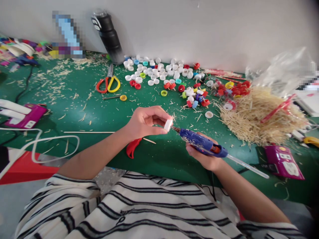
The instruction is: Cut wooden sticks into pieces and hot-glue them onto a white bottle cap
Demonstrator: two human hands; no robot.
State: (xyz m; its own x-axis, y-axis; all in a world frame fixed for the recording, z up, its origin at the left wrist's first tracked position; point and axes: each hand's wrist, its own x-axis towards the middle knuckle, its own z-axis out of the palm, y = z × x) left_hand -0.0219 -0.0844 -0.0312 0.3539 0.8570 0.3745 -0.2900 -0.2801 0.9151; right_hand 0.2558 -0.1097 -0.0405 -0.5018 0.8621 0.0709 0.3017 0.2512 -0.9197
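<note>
Between the thumb and fingers of my left hand [151, 122] is a white bottle cap [168, 125], tipped on its side with its opening turned to the right. My right hand [203, 156] grips a blue hot glue gun [199, 139], and a clear glue stick [249, 166] juts from its rear. The gun's nozzle points left, at or just inside the cap's opening; contact is hard to make out. Below my left wrist lies a red curved-handled tool [134, 147], partly hidden by my arm. A thin wooden stick [87, 132] passes behind that forearm.
White and coloured caps [171, 71] spread along the back of the green table [149, 99]. Scissors [109, 81] and a black bottle [109, 39] stand left of them. At right are a heap of thin wooden sticks [264, 116] and a purple power strip [284, 161]; another purple strip [31, 116] sits left.
</note>
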